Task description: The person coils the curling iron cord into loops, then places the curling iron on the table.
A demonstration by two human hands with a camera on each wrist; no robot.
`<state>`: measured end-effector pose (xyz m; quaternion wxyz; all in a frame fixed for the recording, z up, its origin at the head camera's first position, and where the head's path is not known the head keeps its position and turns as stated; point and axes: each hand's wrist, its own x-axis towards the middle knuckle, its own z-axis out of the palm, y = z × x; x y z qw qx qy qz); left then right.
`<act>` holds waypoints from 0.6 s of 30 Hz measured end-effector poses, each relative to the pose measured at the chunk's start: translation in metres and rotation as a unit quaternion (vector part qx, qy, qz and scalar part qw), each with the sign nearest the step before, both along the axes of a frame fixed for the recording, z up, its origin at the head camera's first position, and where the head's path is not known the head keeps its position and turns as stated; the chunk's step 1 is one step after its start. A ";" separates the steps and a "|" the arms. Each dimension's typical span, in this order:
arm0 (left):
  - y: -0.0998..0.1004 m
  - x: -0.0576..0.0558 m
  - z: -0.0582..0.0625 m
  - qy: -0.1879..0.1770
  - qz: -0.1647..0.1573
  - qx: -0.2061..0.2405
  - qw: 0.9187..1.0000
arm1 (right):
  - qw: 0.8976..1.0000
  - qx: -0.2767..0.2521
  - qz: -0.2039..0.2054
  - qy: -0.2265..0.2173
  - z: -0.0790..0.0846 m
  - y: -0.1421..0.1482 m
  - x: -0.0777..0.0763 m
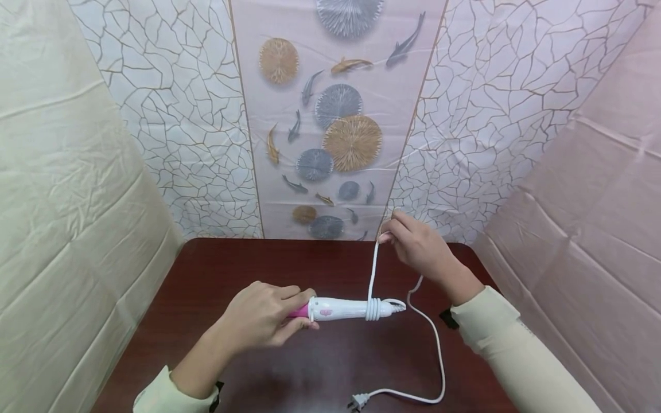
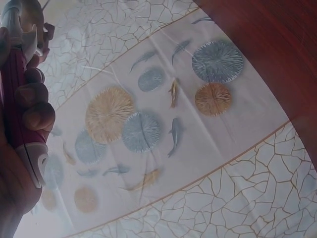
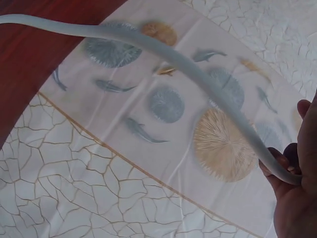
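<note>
My left hand (image 1: 260, 314) grips a hair iron (image 1: 341, 308) by its pink barrel end, over the table. Its white handle points right and carries a small pink switch. Several turns of white power cord (image 1: 373, 269) are wound around the handle's far end. Above and to the right, my right hand (image 1: 423, 246) pinches the cord, which runs nearly straight up from the turns. In the left wrist view the fingers (image 2: 37, 106) curl round the pink body (image 2: 17, 94). The right wrist view shows the cord (image 3: 198, 74) passing between thumb and fingers.
The loose length of cord hangs below the right hand and curves over the dark red table (image 1: 217, 269). Its two-pin plug (image 1: 357, 401) lies near the front edge. Patterned cloth (image 1: 320, 115) hangs behind the table, with plain cloth walls (image 1: 77, 229) at both sides.
</note>
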<state>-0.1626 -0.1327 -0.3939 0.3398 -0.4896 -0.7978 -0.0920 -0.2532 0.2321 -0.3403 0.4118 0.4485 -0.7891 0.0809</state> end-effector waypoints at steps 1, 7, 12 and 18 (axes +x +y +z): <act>0.000 0.000 0.000 0.001 0.001 -0.001 1.000 | 1.000 -0.001 0.000 -0.005 -0.002 0.000 -0.002; 0.000 0.002 0.002 0.008 0.008 -0.001 1.000 | 0.999 0.003 -0.001 -0.040 -0.016 0.000 -0.006; -0.001 0.003 0.008 0.013 0.016 -0.004 1.000 | 0.999 0.015 -0.009 -0.050 -0.032 -0.002 -0.005; -0.006 0.001 0.014 0.019 0.024 -0.001 1.000 | 0.995 0.033 -0.015 -0.091 -0.050 -0.006 0.000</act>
